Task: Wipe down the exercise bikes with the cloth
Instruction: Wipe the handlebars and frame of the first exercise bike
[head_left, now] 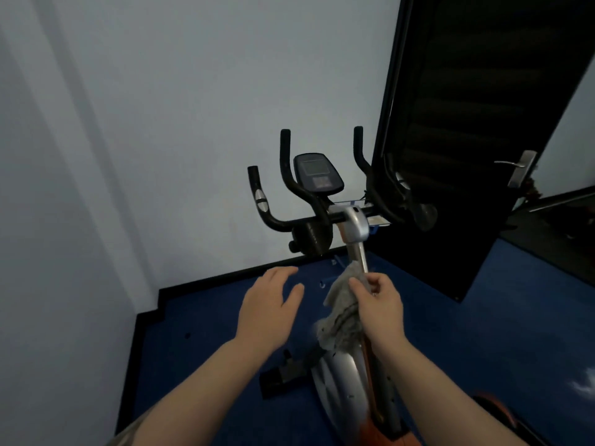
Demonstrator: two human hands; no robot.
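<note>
Left of the silver handlebar post [360,252], which serves as the landmark, a pale wall [145,123] runs down to a black skirting and the blue floor [209,317]. Nearer the post, the left hand [269,309] hovers above the floor with fingers spread and relaxed, holding nothing and touching nothing. Above it and still left of the post, the outer left grip of the handlebars [262,201] carries a silver sensor pad, and the console [317,173] sits just above the post's top.

At the post itself, the right hand [380,304] pinches the grey cloth [343,312] between thumb and curled fingers and presses it against the post's left face; the loose end hangs toward the silver bike body [338,375] below. The exercise bike stands right in front of the person, beside the wall.

The step in hand looks like wiping the post. Wrapping the cloth around the tube, rather than holding it against one side, would clean all faces in one stroke; the free left hand could steady the handlebars while the right slides along the post's length.

Right of the post stands a dark door [467,140] with a metal handle [518,167].

No brand or writing is legible; the console's markings are too blurred to read.
</note>
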